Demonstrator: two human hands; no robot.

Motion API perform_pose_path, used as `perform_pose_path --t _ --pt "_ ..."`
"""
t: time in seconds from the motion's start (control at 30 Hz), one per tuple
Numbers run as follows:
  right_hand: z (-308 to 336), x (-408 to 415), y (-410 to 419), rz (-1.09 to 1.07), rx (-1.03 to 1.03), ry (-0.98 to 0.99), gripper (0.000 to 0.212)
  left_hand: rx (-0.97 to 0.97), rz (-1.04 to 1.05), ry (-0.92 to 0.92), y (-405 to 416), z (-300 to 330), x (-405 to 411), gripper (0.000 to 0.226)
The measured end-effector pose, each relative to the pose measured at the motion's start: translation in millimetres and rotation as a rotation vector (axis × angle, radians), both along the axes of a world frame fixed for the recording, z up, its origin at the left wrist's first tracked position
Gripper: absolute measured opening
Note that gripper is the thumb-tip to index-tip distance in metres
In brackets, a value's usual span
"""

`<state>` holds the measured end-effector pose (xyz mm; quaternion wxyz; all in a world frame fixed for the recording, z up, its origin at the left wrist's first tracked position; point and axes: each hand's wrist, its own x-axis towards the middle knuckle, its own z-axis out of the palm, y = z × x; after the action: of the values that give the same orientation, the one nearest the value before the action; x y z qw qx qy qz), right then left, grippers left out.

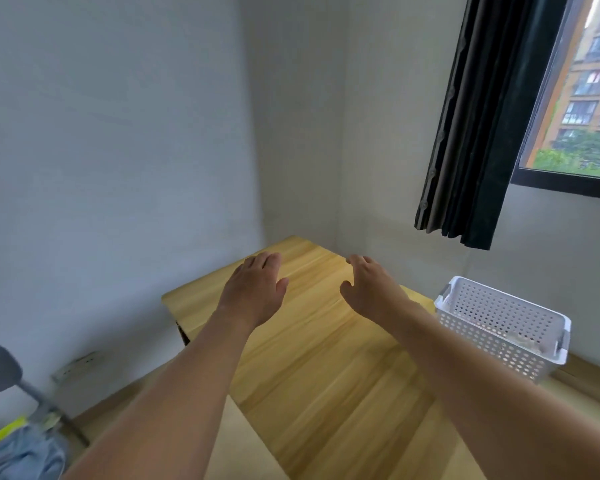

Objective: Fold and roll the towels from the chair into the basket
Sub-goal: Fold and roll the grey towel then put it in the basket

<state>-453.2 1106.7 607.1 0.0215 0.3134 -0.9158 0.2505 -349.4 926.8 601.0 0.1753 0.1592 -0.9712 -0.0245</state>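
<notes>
Two empty hands, left hand (253, 292) and right hand (371, 289), hover spread over the table (326, 368). Towels (18, 452) lie on the chair (0, 372) at lower left. The white basket (499, 327) stands at the table's right edge.

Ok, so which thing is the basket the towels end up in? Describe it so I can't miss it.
Start at the window with the dark curtain on the right wall, then drop straight down to the wooden table. The basket sits at the table's right edge, beyond the right hand. It is the only white thing on the table: a rectangular plastic bin with walls full of small round holes.
</notes>
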Motion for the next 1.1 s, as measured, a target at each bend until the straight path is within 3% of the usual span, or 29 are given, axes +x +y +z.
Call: perform_pose_path --t 0.27,0.7,0.93,1.1 --pt "7.8 131.1 -144.4 0.021 0.032 -0.01 0.052 0.048 0.022 -0.031 -153.7 -6.2 127.2 0.05" --pt "0.6 256.6 -365.6 0.141 0.011 -0.083 0.052 0.066 0.135 -0.021 -354.4 -11.3 278.3 0.048" --pt "-10.6 350.1 -511.6 0.122 -0.01 -0.129 0.052 0.131 0.123 -0.033 -513.5 -32.7 356.7 0.048" --pt "-4.9 374.4 -571.1 0.037 0.002 -0.131 0.053 0.189 0.057 -0.039 -579.7 -31.0 375.0 0.048"
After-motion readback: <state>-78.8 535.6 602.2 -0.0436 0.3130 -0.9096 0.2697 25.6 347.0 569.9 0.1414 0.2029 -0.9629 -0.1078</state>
